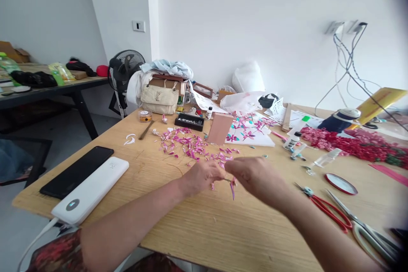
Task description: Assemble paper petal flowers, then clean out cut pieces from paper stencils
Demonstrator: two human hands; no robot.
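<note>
My left hand point(202, 175) is closed in a pinch on the thin stem of a small purple flower point(233, 189), whose narrow petals hang down over the bare wood. Close beside it, my right hand point(250, 175) bends over the flower with its fingers curled down; the back of the hand hides what the fingertips grip. Just beyond both hands, loose pink and purple petals point(188, 144) lie scattered on the table point(178, 225). Behind my right hand, pink and teal flower shapes point(247, 135) rest on a white sheet, beside an upright pinkish board point(220, 128).
At left lie a black phone point(78, 170) and a white power bank point(92, 189) with a cable. Red-handled pliers point(330, 212), scissors point(360, 223), small bottles point(291, 140) and red flower bunches point(347, 144) are at right. A black tray point(189, 122) and beige bag point(159, 98) stand behind.
</note>
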